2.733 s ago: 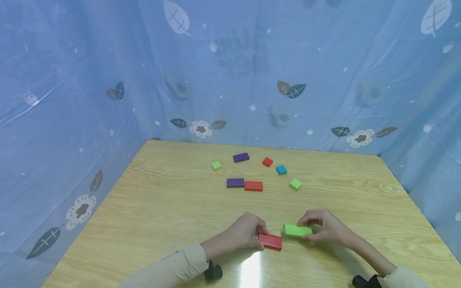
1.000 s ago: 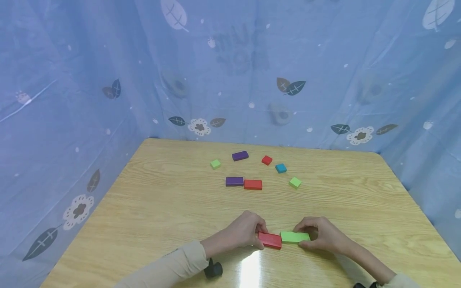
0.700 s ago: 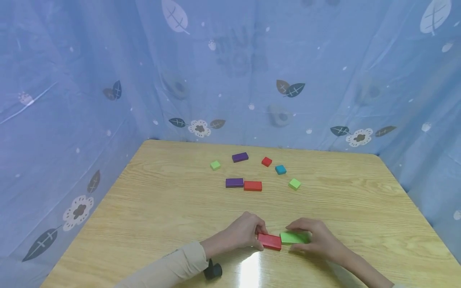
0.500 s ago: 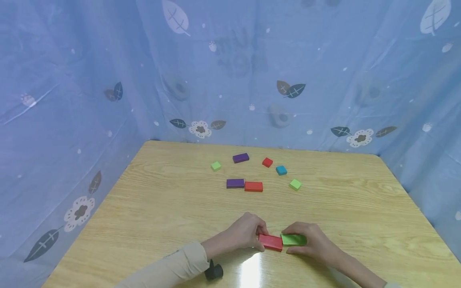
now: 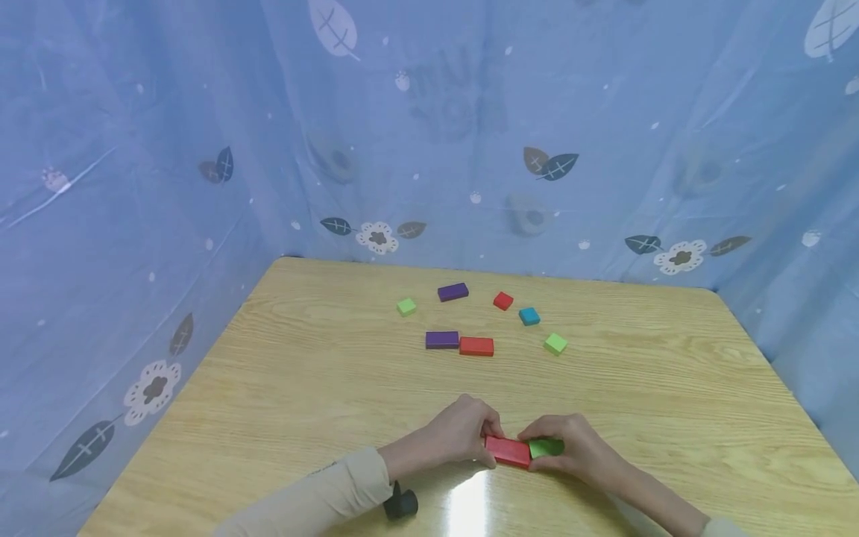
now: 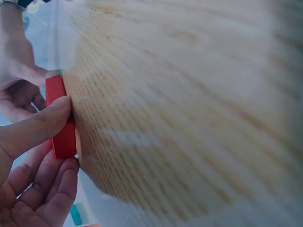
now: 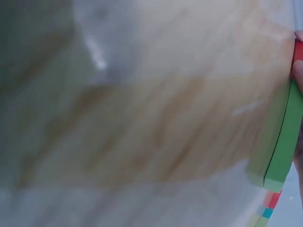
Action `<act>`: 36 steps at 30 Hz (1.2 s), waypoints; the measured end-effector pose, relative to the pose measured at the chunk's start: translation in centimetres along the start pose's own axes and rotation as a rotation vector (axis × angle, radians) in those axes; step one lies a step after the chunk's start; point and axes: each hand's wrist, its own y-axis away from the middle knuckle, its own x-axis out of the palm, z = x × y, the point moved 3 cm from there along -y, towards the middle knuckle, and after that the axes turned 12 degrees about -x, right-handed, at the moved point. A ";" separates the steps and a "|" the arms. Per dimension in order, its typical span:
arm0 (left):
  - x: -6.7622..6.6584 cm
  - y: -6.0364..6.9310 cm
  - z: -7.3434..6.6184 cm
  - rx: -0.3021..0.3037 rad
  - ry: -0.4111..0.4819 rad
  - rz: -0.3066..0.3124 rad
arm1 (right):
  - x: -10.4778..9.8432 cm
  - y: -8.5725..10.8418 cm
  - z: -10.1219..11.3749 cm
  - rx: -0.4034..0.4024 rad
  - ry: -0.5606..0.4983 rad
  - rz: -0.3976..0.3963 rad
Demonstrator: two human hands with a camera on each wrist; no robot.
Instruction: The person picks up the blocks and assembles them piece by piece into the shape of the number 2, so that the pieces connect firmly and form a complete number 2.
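Observation:
My left hand (image 5: pixel 463 430) grips the left part of a long red block (image 5: pixel 508 451) lying near the table's front. In the left wrist view its thumb lies along the red block (image 6: pixel 65 137). A green block (image 5: pixel 546 447) stands end to end with the red one, on its right. My right hand (image 5: pixel 580 447) arches over the green block, fingertips at the joint, thumb and finger on opposite sides of the red block's right end. In the right wrist view the green block (image 7: pixel 285 137) lies flat on the table, with a thumb at the joint.
Further back lie a purple block (image 5: pixel 442 340) beside a red block (image 5: pixel 476 346), another purple block (image 5: pixel 452 291), a small red block (image 5: pixel 503 300), a blue block (image 5: pixel 529 316) and two small green blocks (image 5: pixel 406 306). A blue patterned curtain (image 5: pixel 429 134) hangs behind the table (image 5: pixel 302 388).
The green block was lowered and set against the red block's right end. My right hand has slid left along it to the joint. My left hand has stayed on the red block.

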 end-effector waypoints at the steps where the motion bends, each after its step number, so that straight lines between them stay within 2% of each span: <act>1: 0.0 0.0 0.0 0.000 0.001 0.000 | 0.0 0.0 0.1 -0.015 0.000 -0.006; 5: -0.1 0.0 -0.1 -0.005 -0.003 -0.001 | 0.1 -0.1 0.5 -0.073 0.014 -0.020; 8: -0.1 0.0 0.0 -0.002 -0.010 -0.004 | 0.2 -0.2 0.6 -0.082 0.030 -0.022; 19: -0.1 0.0 0.3 0.030 -0.012 0.017 | 0.4 -0.3 0.5 0.041 -0.018 -0.009; 22: -0.3 -0.2 0.4 0.061 -0.031 0.052 | 0.4 -0.3 0.4 0.078 -0.041 0.003; 26: -0.7 -0.6 0.8 0.124 -0.039 0.138 | 0.4 -0.2 0.2 0.102 -0.043 0.021; 30: -1.4 -1.0 1.5 0.257 -0.012 0.200 | 0.5 -0.1 0.1 0.114 -0.038 0.031; 33: -1.6 -1.4 2.3 0.330 0.081 0.237 | 0.5 0.0 0.0 0.124 -0.038 0.029; 36: -1.8 -2.1 3.2 0.337 0.227 0.252 | 0.5 0.2 0.0 0.131 -0.041 0.026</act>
